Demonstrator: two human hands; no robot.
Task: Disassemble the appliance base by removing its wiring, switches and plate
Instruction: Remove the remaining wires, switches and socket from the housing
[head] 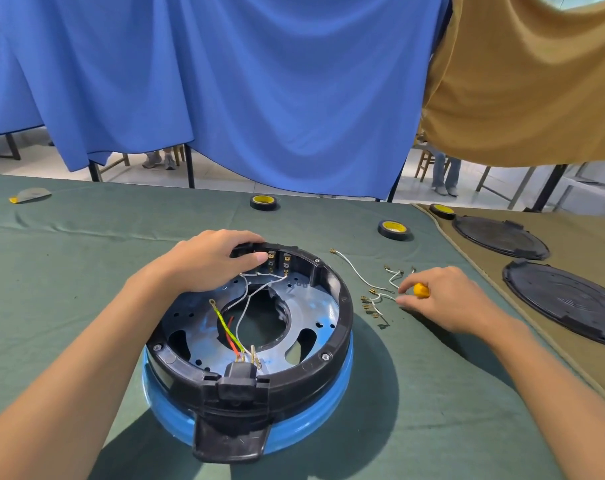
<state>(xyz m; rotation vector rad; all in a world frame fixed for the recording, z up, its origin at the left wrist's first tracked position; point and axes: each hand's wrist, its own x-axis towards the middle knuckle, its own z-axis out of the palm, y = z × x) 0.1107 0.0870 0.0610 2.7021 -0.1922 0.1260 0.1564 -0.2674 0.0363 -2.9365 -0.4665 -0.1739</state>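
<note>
The round appliance base [332,327], black ring over a blue body, lies upside down on the green cloth. Inside it shows a bluish metal plate [314,315] with a large centre hole. White, red and yellow-green wires [240,315] run from a black socket [240,375] at the near rim toward switch terminals [282,261] at the far rim. My left hand [211,261] grips the far rim, thumb by the terminals. My right hand [443,299] rests on the cloth to the right, fingers curled round a yellow-handled tool [421,290]. Loose white wires [373,289] with brass terminals lie beside it.
Three tape rolls [393,229] [263,201] [442,210] sit toward the far edge. Two black round covers [567,301] [500,237] lie on the brown cloth at the right. A small grey and yellow object [30,195] is at far left. Blue and brown curtains hang behind.
</note>
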